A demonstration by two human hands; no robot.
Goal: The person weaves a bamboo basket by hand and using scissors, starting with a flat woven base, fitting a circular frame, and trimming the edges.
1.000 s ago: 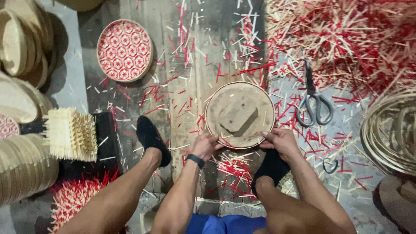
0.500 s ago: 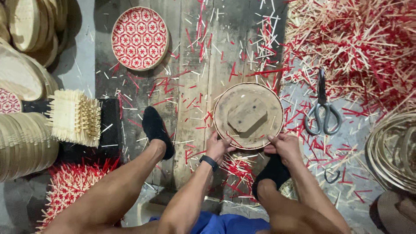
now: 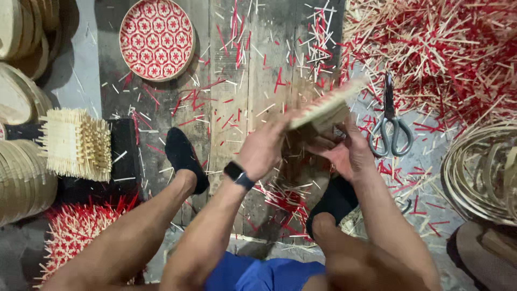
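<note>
A round woven bamboo tray is lifted off the floor and tilted almost edge-on, its red-and-natural weave showing along the rim. My left hand, with a dark watch on the wrist, grips its near left edge. My right hand supports it from below on the right side. Both hands are above the wooden floorboards between my two black-socked feet.
Scissors lie on the floor just right of the tray. A finished red-patterned round tray lies at the top left. A square woven mat, stacked bamboo rims, coiled bamboo hoops and a heap of red and natural offcuts surround me.
The tray lay flat on the floor with both hands at its near rim; now it is raised and tipped on edge between my hands.
</note>
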